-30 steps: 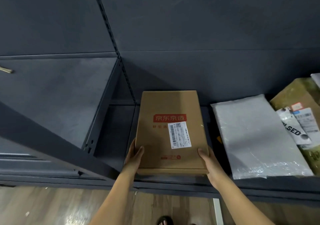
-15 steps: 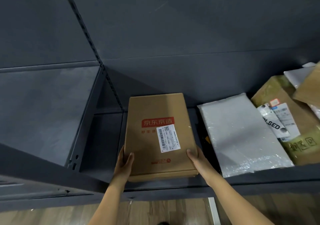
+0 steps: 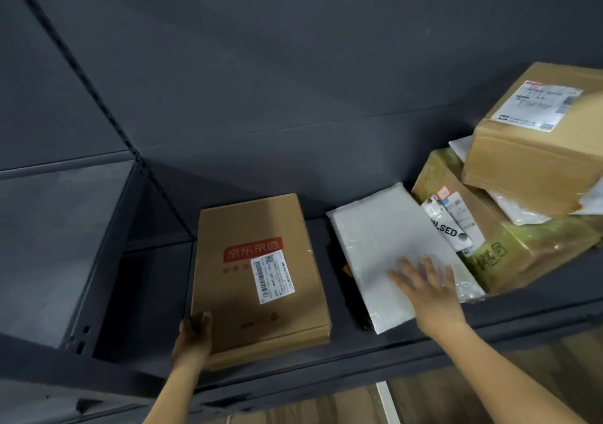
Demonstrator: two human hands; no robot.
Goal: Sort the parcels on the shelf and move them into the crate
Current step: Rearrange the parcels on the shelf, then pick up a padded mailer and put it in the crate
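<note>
**Three boxes and one big mailer on one shelf (image 3: 153,293), two hands at work**

One dark metal shelf fills the view, and every parcel in sight lies on it. A single slotted upright rises from its far left.

Three cardboard boxes are in view. The largest, a taped box (image 3: 509,254) wrapped in yellowish film, sits at the far right and carries three overlapping labels on its left end. One top box (image 3: 528,162) rests on it, tilted, with one white label on its upper face. The third, a flat box (image 3: 261,293), lies well to the left near the shelf's front edge. It has one red logo (image 3: 253,249) and one white barcode label (image 3: 272,275).

One grey-white mailer (image 3: 381,237) lies between the flat box and the taped box, its right edge against the taped box. One dark item (image 3: 342,280) shows beneath its left side; what it is cannot be told. At least two smaller white bags (image 3: 515,210) poke out between the two stacked boxes.

Two hands are in view. The left hand (image 3: 194,337) grips the flat box at its near-left corner, thumb on the top face and the fingers hidden under the edge. The right hand (image 3: 427,290) is blurred over the near-right part of the mailer with its fingers spread apart. Whether it touches the plastic cannot be told.

One strip of wood floor (image 3: 326,407) shows below the shelf.
</note>
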